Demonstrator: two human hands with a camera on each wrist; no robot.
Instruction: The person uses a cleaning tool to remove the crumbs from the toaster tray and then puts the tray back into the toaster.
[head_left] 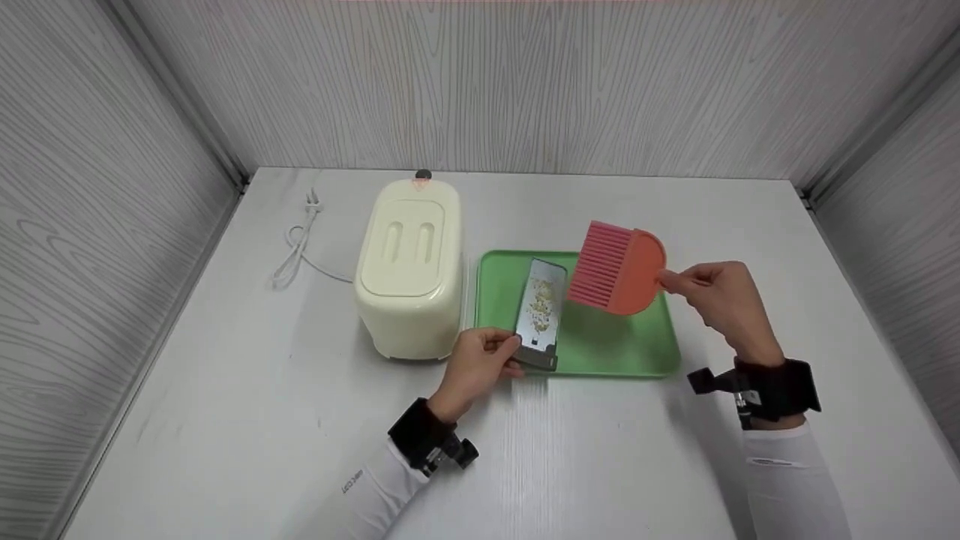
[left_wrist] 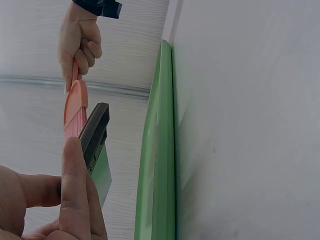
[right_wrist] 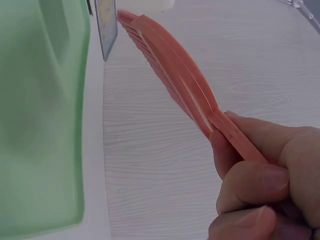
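My left hand (head_left: 480, 360) pinches the dark end of a toaster crumb tray (head_left: 551, 289), a narrow silvery plate with yellowish crumbs scattered along it. The crumb tray is held above a green serving tray (head_left: 592, 351). In my right hand (head_left: 724, 304) is a small orange brush (head_left: 637, 274) with pink bristles, gripped by its short handle between thumb and fingers. Its bristles point left, their tips close to the crumb tray's right edge. Seen from the right wrist, the brush (right_wrist: 180, 65) is tilted, bristle end towards the silvery plate (right_wrist: 106, 25).
A cream toaster (head_left: 409, 277) with a lid over its top stands left of the green tray. Its white cord and plug (head_left: 300, 240) lie on the table behind to the left. Wood-grain panels (head_left: 525, 82) wall the table at the back and both sides.
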